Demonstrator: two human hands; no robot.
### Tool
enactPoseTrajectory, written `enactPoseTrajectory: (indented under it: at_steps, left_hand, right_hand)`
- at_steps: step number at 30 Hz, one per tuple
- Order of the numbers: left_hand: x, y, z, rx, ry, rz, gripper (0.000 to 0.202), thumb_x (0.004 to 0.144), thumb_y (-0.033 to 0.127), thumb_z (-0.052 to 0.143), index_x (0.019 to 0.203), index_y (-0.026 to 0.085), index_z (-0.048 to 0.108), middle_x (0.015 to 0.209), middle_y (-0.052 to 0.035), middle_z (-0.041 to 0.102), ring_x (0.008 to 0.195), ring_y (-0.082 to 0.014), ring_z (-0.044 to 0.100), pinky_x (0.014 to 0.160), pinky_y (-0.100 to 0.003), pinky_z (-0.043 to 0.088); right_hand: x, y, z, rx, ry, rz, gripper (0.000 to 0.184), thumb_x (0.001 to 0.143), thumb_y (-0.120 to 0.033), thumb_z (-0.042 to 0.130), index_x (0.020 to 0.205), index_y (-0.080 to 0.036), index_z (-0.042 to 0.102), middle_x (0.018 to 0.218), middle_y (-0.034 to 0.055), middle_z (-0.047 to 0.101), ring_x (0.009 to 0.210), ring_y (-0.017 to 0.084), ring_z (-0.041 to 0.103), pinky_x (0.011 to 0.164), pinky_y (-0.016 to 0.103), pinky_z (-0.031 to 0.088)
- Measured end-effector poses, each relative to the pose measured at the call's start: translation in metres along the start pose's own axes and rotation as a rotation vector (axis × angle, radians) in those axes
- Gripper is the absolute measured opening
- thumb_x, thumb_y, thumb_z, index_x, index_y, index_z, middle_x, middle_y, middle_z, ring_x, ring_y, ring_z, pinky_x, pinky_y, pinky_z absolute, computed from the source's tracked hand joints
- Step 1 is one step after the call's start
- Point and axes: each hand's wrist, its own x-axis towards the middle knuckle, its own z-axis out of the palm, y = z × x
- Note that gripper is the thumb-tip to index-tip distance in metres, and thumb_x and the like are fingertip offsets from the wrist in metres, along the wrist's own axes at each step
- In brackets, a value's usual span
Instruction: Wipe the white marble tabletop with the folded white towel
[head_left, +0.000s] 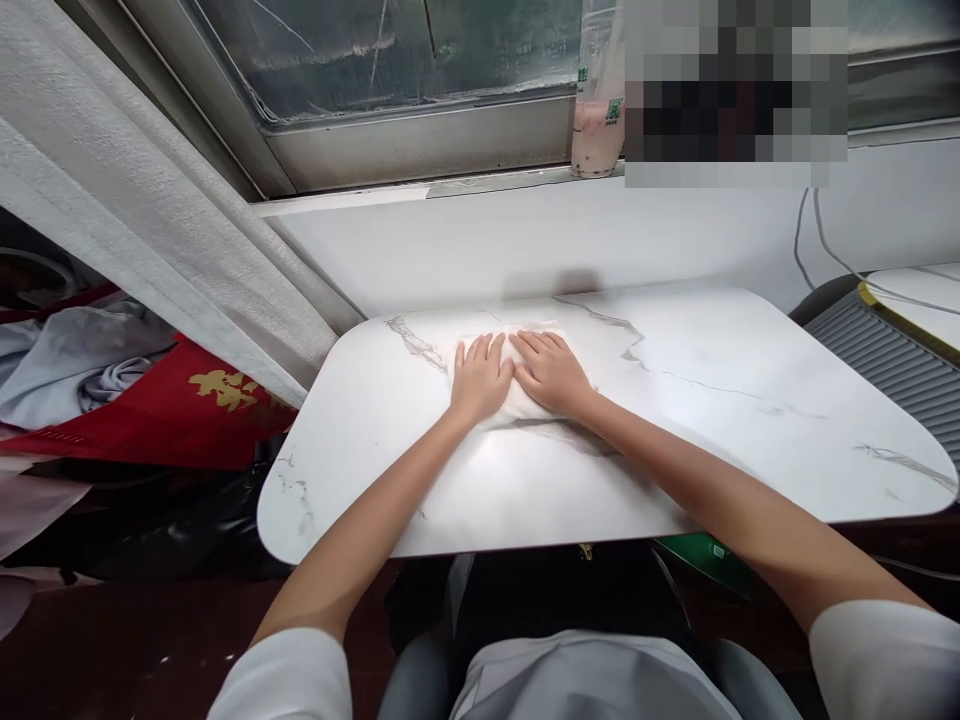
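A folded white cloth [517, 402] lies on the white marble-pattern table [720, 430], toward its far middle. My left hand [480, 378] rests flat on the cloth's left half, fingers stretched out and together. My right hand [551, 370] lies flat on the right half, fingers extended, its edge touching the left hand. Neither hand grips anything; both press down on the cloth, which shows only around and between them.
A white wall and a window sill run behind the table, with a plastic drink cup [598, 120] on the sill. A grey curtain [150, 240] hangs at left above a red cloth [187, 410] and piled clothes. A ribbed grey object [885, 360] and cables sit at right.
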Motion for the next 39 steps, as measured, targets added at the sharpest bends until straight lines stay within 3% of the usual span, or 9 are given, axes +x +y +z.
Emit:
enactPoseTrajectory:
  at_steps: [11, 15, 19, 28, 36, 39]
  left_hand:
    - [-0.096, 0.067, 0.0, -0.052, -0.032, 0.124, 0.054, 0.102, 0.031, 0.028, 0.15, 0.011, 0.039, 0.158, -0.0134, 0.041, 0.151, -0.0267, 0.03, 0.127, -0.054, 0.014]
    - [-0.113, 0.081, 0.001, -0.075, -0.049, 0.174, 0.055, 0.102, 0.031, 0.026, 0.151, 0.011, 0.039, 0.159, -0.0138, 0.039, 0.151, -0.0274, 0.029, 0.126, -0.056, 0.017]
    - [-0.115, 0.088, 0.003, -0.091, -0.063, 0.195, 0.054, 0.101, 0.03, 0.025, 0.151, 0.016, 0.04, 0.158, -0.0121, 0.041, 0.151, -0.027, 0.029, 0.126, -0.056, 0.018]
    - [-0.078, 0.089, 0.012, -0.082, 0.003, 0.151, 0.052, 0.099, 0.028, 0.03, 0.147, 0.018, 0.044, 0.154, -0.0137, 0.047, 0.147, -0.0281, 0.036, 0.124, -0.059, 0.02]
    - [0.005, 0.085, 0.024, -0.044, 0.006, 0.057, 0.052, 0.1, 0.027, 0.028, 0.147, 0.012, 0.044, 0.154, -0.0161, 0.046, 0.147, -0.0282, 0.037, 0.124, -0.055, 0.02]
    - [0.039, 0.079, 0.029, -0.046, 0.016, 0.056, 0.05, 0.1, 0.027, 0.028, 0.146, 0.015, 0.044, 0.154, -0.014, 0.047, 0.146, -0.0258, 0.038, 0.124, -0.054, 0.02]
  right_hand:
    - [-0.119, -0.015, -0.044, -0.061, -0.006, -0.013, 0.057, 0.1, -0.032, 0.027, 0.144, -0.004, 0.051, 0.147, 0.0168, 0.052, 0.137, 0.028, 0.048, 0.117, 0.048, 0.034]
    - [-0.146, -0.016, -0.053, -0.058, 0.011, -0.01, 0.056, 0.099, -0.032, 0.03, 0.146, -0.009, 0.049, 0.149, 0.0158, 0.05, 0.139, 0.028, 0.047, 0.116, 0.051, 0.036]
    - [-0.154, -0.015, -0.056, -0.05, 0.019, 0.005, 0.055, 0.098, -0.033, 0.034, 0.149, -0.015, 0.048, 0.149, 0.0143, 0.051, 0.139, 0.029, 0.046, 0.115, 0.053, 0.037]
    - [-0.115, 0.014, -0.053, -0.035, -0.006, -0.008, 0.054, 0.097, -0.031, 0.034, 0.144, -0.013, 0.053, 0.143, 0.016, 0.057, 0.132, 0.029, 0.052, 0.113, 0.051, 0.038]
    - [-0.041, 0.074, -0.035, 0.006, -0.011, -0.051, 0.051, 0.095, -0.031, 0.037, 0.138, -0.01, 0.056, 0.139, 0.0148, 0.059, 0.125, 0.029, 0.054, 0.11, 0.046, 0.037]
    - [-0.013, 0.094, -0.025, -0.001, -0.001, -0.023, 0.05, 0.095, -0.03, 0.038, 0.138, -0.011, 0.055, 0.14, 0.0142, 0.059, 0.126, 0.028, 0.053, 0.11, 0.046, 0.037]
